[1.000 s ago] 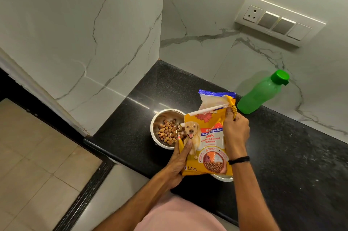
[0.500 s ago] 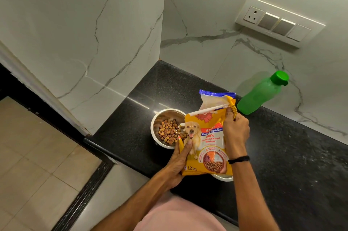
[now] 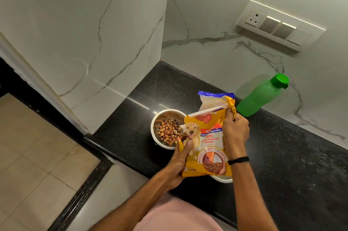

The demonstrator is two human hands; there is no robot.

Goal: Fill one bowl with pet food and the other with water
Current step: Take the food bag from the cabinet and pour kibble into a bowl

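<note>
Change: nothing has visibly moved; both hands and the bag sit as before.
Left hand [image 3: 178,165]: clamped on the lower left edge of the pet food bag [image 3: 206,144], thumb across the printed dog.
Right hand [image 3: 235,133]: pinching the bag's crinkled upper right corner.
Bag: glossy yellow plastic, top open, held upright over the counter [image 3: 282,165].
Steel bowl [image 3: 166,129]: round, shiny, holding brown kibble, just left of the bag.
Second bowl [image 3: 222,179]: only a rim shows beneath the bag.
Bottle [image 3: 261,95]: translucent green plastic, capped, against the marble wall.
Counter: polished black speckled stone.

the bag [image 3: 205,142] blocks the near bowl [image 3: 223,179] — bare counter [image 3: 291,165] right of it lies open.
</note>
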